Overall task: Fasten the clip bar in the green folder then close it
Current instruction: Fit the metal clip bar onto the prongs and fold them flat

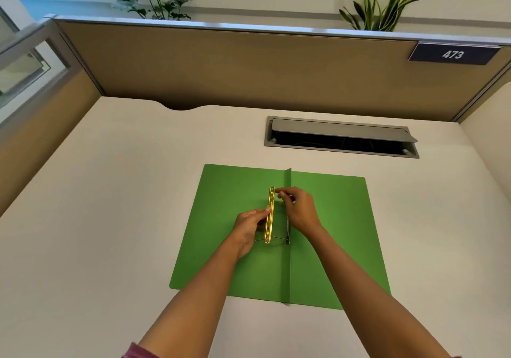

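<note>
The green folder (331, 233) lies open and flat on the desk, its spine fold running down the middle. A gold clip bar (270, 219) stands just left of the fold, raised on thin metal prongs (276, 238). My left hand (249, 226) pinches the bar's middle from the left. At the bar's far end my right hand (298, 209) has its fingertips closed on something small, likely a prong tip; its palm hides most of the grey fastener strip (287, 232) along the fold.
The folder rests on a white desk (110, 219). A grey cable hatch (341, 140) with its lid raised sits behind the folder. Tan partition walls (221, 64) close the back and sides, with a "473" sign (453, 53) at the right.
</note>
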